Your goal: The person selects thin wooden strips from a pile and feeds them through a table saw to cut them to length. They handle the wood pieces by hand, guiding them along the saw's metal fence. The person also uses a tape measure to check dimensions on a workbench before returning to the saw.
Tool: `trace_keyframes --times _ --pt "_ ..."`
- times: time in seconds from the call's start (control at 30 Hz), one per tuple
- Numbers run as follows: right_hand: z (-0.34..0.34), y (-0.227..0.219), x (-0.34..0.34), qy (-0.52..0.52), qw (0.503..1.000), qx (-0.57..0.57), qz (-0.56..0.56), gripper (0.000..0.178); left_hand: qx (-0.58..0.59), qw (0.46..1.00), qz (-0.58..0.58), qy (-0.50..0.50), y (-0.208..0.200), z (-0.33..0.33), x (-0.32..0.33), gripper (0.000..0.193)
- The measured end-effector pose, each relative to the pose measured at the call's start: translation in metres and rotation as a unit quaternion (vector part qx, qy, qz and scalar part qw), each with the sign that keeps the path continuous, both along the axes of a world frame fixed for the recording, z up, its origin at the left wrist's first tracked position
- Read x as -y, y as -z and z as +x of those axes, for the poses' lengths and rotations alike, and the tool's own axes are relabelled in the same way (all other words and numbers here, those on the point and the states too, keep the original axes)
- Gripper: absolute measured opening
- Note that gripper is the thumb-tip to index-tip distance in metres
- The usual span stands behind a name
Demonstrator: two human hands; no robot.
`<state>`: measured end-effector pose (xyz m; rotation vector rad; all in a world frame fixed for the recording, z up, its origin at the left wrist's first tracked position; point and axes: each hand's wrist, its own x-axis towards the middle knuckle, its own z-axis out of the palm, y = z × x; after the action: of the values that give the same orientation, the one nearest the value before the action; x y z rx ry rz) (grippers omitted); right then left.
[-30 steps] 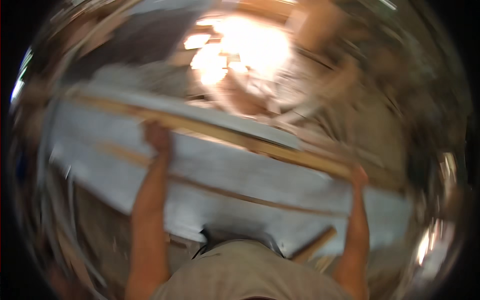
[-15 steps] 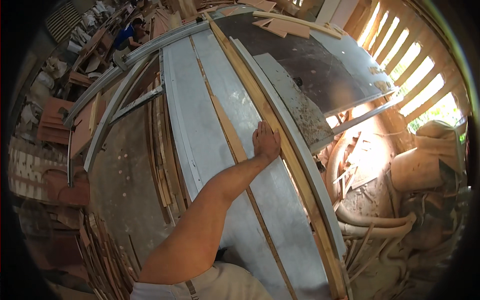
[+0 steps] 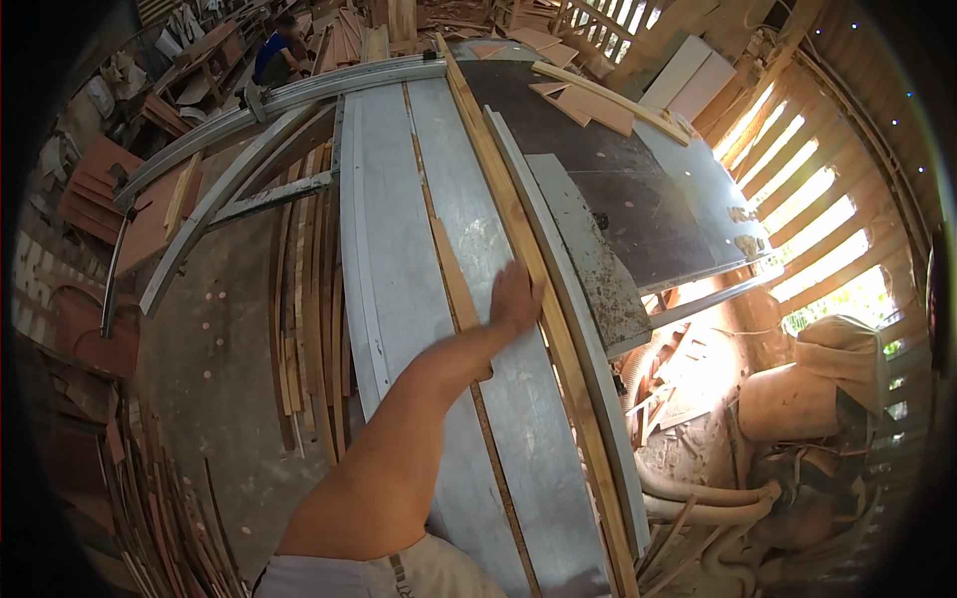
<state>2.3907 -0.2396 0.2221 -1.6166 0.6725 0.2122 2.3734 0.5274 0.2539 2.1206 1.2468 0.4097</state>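
Just right of centre in the head view, there's your left hand (image 3: 517, 301), up against the left edge of a long wooden strip (image 3: 569, 371). Your fingers are blurred, so whether they grip it or lie flat, I cannot tell; your right hand is out of sight, its state unknown. That strip runs from top centre down to the lower edge, over a pale metal table (image 3: 384, 199), with a grey rail (image 3: 614, 429) close along its right side. Beneath your forearm, a tan wedge (image 3: 454, 279) lies on the metal. Left of that, you've got narrow wooden strips (image 3: 314, 299) bunched together; upper left, a co-worker (image 3: 276, 60) in blue; upper right, a dark tabletop (image 3: 618, 199).
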Motion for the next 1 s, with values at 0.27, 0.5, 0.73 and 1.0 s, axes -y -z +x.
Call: trace_keyframes --times 0.27,0.5,0.73,1.0 --pt "-0.004 -0.019 -0.073 -0.109 0.993 0.039 0.037 0.022 0.120 0.988 0.097 0.013 0.030 -0.025 0.076 0.067" --pt "-0.007 -0.011 -0.101 -0.297 0.935 0.174 -0.089 0.033 0.144 0.984 0.105 0.010 0.028 -0.018 0.082 0.060" --pt "0.003 -0.045 -0.184 -0.211 0.977 -0.019 0.026 0.025 0.161 0.981 0.110 -0.005 0.032 -0.022 0.079 0.056" --pt "-0.004 -0.086 -0.283 -0.229 0.973 0.015 0.019 0.008 0.172 0.982 0.079 -0.002 0.021 -0.024 0.082 0.054"
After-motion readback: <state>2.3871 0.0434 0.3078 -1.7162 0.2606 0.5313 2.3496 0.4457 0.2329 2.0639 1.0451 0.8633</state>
